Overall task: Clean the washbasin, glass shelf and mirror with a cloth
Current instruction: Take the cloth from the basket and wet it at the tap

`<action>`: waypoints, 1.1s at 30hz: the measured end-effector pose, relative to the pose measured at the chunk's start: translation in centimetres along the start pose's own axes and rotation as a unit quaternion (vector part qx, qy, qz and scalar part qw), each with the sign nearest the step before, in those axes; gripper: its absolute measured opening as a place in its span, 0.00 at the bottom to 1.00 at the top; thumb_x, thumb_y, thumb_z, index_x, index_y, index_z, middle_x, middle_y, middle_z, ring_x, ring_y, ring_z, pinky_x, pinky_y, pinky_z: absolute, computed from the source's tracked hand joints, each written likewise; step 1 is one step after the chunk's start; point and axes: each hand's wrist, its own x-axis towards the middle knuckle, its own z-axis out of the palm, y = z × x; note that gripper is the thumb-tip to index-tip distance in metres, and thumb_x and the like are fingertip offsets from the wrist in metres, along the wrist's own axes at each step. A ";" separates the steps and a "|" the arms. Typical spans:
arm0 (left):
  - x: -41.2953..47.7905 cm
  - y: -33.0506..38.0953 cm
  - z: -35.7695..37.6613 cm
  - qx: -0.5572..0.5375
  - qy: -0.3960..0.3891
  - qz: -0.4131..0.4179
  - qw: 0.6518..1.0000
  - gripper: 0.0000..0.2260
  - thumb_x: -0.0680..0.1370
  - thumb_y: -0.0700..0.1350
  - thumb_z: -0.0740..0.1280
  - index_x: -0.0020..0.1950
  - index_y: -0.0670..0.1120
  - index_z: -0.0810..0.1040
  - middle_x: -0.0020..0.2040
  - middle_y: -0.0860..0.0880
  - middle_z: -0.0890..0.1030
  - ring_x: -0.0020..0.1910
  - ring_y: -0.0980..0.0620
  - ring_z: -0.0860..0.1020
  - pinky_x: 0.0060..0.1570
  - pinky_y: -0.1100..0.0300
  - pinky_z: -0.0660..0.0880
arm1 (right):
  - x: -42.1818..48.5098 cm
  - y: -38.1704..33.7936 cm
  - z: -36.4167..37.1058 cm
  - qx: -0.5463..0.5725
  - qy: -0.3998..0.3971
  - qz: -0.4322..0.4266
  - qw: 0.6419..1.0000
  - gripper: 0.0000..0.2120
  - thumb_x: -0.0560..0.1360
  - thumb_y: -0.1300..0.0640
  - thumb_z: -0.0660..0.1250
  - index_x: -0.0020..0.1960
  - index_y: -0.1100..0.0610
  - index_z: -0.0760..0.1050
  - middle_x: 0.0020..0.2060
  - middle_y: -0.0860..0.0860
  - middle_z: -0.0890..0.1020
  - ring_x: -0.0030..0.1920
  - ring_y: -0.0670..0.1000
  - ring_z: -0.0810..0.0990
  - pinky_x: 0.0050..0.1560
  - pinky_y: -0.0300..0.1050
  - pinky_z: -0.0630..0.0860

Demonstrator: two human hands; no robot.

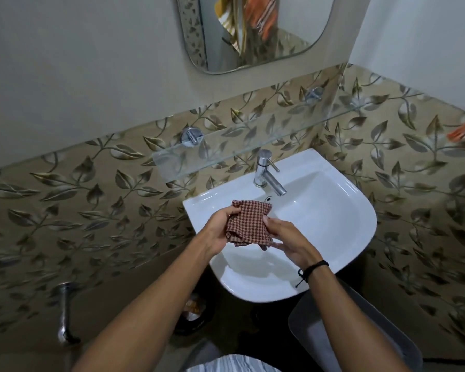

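**Two hands, one cloth, held over the basin**

Both hands meet above the washbasin point(333, 226) with a checked red cloth point(249, 224) bunched between them. The left hand point(220, 229) has its fingers curled around the cloth's left edge, thumb pressed on top; the right hand point(287, 242) pinches the opposite edge between thumb and fingers, the lower folds hanging free just under it. Neither hand touches the basin.

Just beyond the fingertips stands the tap point(266, 173), and farther out from the hands a glass shelf point(226, 154) runs along the tiled wall, with the mirror point(253, 33) higher still.

The cloth looks thin, soft and light (it droops and creases wherever it is not gripped), so it will probably not hold a shape by itself. Folding it into a pad and pressing with a flat palm seems the best hold for wiping; loose corners might drag. The shelf is likely fragile, so a light touch suits it.
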 end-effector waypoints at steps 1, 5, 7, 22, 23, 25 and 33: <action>0.3 0.0 -0.1 -0.006 -0.005 -0.006 1.000 0.12 0.81 0.43 0.62 0.60 0.39 0.80 0.53 0.42 0.85 0.49 0.45 0.82 0.49 0.52 0.78 | 0.5 0.3 -0.3 0.023 -0.008 -0.005 1.000 0.14 0.78 0.45 0.69 0.50 0.56 0.81 0.45 0.56 0.82 0.46 0.54 0.79 0.51 0.52 0.73; 1.4 0.2 -1.1 0.029 -0.015 0.014 0.999 0.11 0.80 0.42 0.67 0.60 0.40 0.80 0.53 0.42 0.85 0.49 0.45 0.83 0.49 0.52 0.79 | 2.1 0.8 -0.3 0.149 0.005 -0.026 0.988 0.16 0.76 0.58 0.71 0.59 0.67 0.77 0.50 0.63 0.82 0.46 0.62 0.80 0.44 0.56 0.78; 2.0 0.4 -1.5 0.092 0.013 0.060 0.994 0.11 0.77 0.37 0.70 0.59 0.39 0.80 0.53 0.40 0.85 0.49 0.44 0.84 0.48 0.52 0.82 | 2.6 0.5 0.0 0.151 0.046 -0.016 0.987 0.16 0.75 0.63 0.71 0.62 0.65 0.76 0.55 0.60 0.84 0.52 0.61 0.83 0.52 0.58 0.80; 11.3 6.4 -3.8 0.385 0.197 0.221 0.874 0.17 0.77 0.38 0.71 0.65 0.42 0.76 0.62 0.42 0.81 0.61 0.42 0.79 0.63 0.46 0.76 | 13.1 -6.3 3.6 -0.241 0.228 -0.084 0.940 0.11 0.73 0.54 0.75 0.50 0.53 0.76 0.40 0.50 0.81 0.43 0.52 0.81 0.37 0.43 0.76; 12.0 6.5 -4.0 0.403 0.201 0.220 0.865 0.19 0.77 0.37 0.70 0.68 0.41 0.74 0.65 0.41 0.79 0.64 0.41 0.77 0.66 0.46 0.74 | 14.0 -6.8 3.7 -0.254 0.221 -0.082 0.938 0.09 0.74 0.55 0.74 0.50 0.52 0.75 0.40 0.50 0.82 0.42 0.52 0.81 0.35 0.42 0.77; 12.7 6.2 -4.4 0.433 0.212 0.223 0.847 0.23 0.76 0.34 0.67 0.72 0.39 0.71 0.70 0.40 0.75 0.69 0.40 0.74 0.70 0.47 0.71 | 15.5 -7.7 3.9 -0.307 0.220 -0.079 0.922 0.06 0.77 0.57 0.70 0.51 0.49 0.75 0.44 0.54 0.83 0.45 0.55 0.82 0.41 0.46 0.80; 11.5 2.7 -3.6 0.577 0.170 0.382 0.702 0.21 0.74 0.34 0.64 0.68 0.40 0.74 0.67 0.42 0.74 0.68 0.43 0.69 0.70 0.46 0.69 | 13.6 -6.9 4.2 -0.384 0.307 -0.177 0.853 0.10 0.76 0.62 0.63 0.52 0.55 0.81 0.50 0.53 0.84 0.50 0.55 0.81 0.47 0.47 0.77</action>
